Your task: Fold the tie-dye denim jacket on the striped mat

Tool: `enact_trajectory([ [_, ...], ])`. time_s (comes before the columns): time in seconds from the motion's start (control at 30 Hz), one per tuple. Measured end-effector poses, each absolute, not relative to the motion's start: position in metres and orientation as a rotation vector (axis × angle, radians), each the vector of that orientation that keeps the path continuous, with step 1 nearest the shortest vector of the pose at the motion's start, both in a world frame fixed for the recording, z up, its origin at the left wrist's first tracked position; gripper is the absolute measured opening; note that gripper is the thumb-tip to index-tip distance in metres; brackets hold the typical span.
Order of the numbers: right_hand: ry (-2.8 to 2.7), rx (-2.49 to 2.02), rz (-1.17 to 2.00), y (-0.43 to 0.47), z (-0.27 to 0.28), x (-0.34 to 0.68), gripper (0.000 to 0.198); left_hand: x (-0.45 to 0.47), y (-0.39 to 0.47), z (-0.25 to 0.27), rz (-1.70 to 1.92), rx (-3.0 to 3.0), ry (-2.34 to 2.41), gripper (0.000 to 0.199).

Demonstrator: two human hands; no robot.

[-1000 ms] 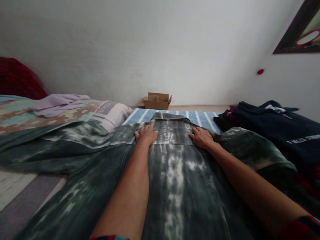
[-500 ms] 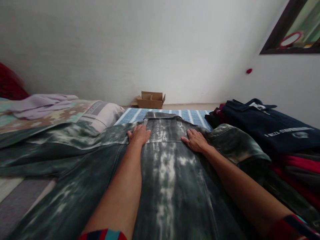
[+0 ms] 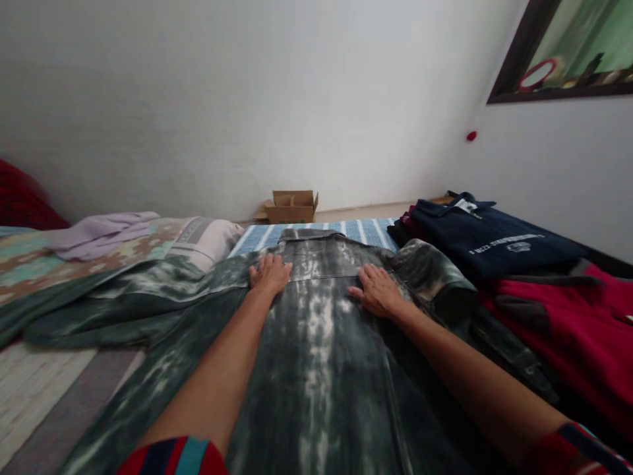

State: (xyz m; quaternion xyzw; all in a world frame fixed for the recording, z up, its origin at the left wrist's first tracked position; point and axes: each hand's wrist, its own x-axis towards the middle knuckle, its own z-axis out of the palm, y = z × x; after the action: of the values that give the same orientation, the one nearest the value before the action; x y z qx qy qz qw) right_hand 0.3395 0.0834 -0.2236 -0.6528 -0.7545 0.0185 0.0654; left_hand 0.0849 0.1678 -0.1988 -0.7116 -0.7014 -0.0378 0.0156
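A dark green tie-dyed jacket [image 3: 316,343] lies spread in front of me, its back side up and its collar at the far end. On its upper left back, near the shoulder seam, my left hand [image 3: 270,274] rests flat with the fingers spread. My right hand [image 3: 378,290] lies open on the upper right back, just below the seam. Both palms press on the cloth and neither grips it. The left sleeve stretches out to the left; the right one is bent beside the pile of clothes.
A navy top [image 3: 489,234] lies on a clothes pile at right, with a red garment [image 3: 573,316] nearer me. Beyond the collar are a blue striped cloth [image 3: 366,231] and a cardboard box [image 3: 291,210] by the wall. A lilac cloth [image 3: 103,234] lies on floral bedding at left.
My view has turned a little to the right, showing more of the red garment. The right hand has slid slightly toward me on the jacket; the left stays near the shoulder seam.
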Motion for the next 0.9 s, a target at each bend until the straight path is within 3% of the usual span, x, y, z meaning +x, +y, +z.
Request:
enact_trajectory([
  [0.4, -2.196, -2.066, 0.219, 0.016, -0.234, 0.343, 0.076, 0.090, 0.060, -0.215, 0.031, -2.327, -2.110, 0.065],
  [0.9, -2.141, -2.080, 0.140, -0.064, -0.232, 0.333, 0.070, 0.090, -0.057, -0.210, 0.049, -2.332, -2.211, 0.072],
])
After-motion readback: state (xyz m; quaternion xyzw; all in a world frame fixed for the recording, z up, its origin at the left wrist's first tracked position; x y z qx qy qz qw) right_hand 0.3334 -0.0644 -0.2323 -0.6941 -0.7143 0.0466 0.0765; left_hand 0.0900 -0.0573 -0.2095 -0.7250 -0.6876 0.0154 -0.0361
